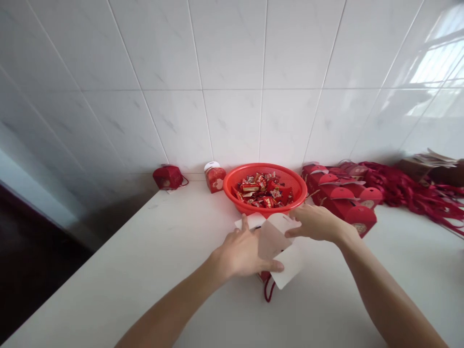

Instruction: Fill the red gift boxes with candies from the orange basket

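Observation:
Between my hands is a small red gift box (263, 276), its pale inner flaps (277, 237) standing open and a dark red cord loop (268, 291) hanging at its near side. My left hand (242, 249) grips the box from the left, thumb across the near flap and index finger raised by the far one. With thumb and fingers my right hand (313, 222) pinches the upper right flap. Most of the box body is hidden by my left hand and the flaps. Just beyond stands a red plastic basket (232, 198) with wrapped candies (263, 188).
Several red boxes (350, 210) stand grouped at right, beside a heap of dark red ribbon cords (402, 188). One closed box (168, 177) and a box with a white flap (215, 179) sit along the tiled wall (232, 121). The white table's (174, 232) left edge slopes away.

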`<action>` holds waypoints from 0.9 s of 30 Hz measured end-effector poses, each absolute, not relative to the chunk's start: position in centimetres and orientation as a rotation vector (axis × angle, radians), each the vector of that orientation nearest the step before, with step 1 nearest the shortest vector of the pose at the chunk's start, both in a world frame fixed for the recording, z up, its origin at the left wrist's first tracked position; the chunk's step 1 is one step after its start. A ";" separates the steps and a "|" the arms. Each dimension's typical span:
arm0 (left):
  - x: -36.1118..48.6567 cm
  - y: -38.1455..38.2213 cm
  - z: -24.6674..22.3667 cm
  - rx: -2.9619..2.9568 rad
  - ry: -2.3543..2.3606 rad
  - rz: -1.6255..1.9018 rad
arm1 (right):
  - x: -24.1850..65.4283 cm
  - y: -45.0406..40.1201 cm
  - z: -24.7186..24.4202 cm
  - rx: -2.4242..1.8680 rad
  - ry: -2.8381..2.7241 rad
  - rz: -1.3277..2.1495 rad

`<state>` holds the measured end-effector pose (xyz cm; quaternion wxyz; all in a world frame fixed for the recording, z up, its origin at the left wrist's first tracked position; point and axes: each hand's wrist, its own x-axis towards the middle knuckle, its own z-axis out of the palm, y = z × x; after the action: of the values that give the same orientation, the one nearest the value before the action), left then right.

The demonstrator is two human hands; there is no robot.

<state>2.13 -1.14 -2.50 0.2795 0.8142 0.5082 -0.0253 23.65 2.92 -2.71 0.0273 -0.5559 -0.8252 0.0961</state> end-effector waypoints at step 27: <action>0.4 -1.8 -1.0 2.237 1.528 -0.019 | 25.9 6.0 -1.5 -1.200 -2.243 0.612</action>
<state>0.39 -1.75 -1.01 0.2145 0.8065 0.5509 -0.0069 25.88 6.02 -1.47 0.2594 -0.4429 -0.8279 0.2260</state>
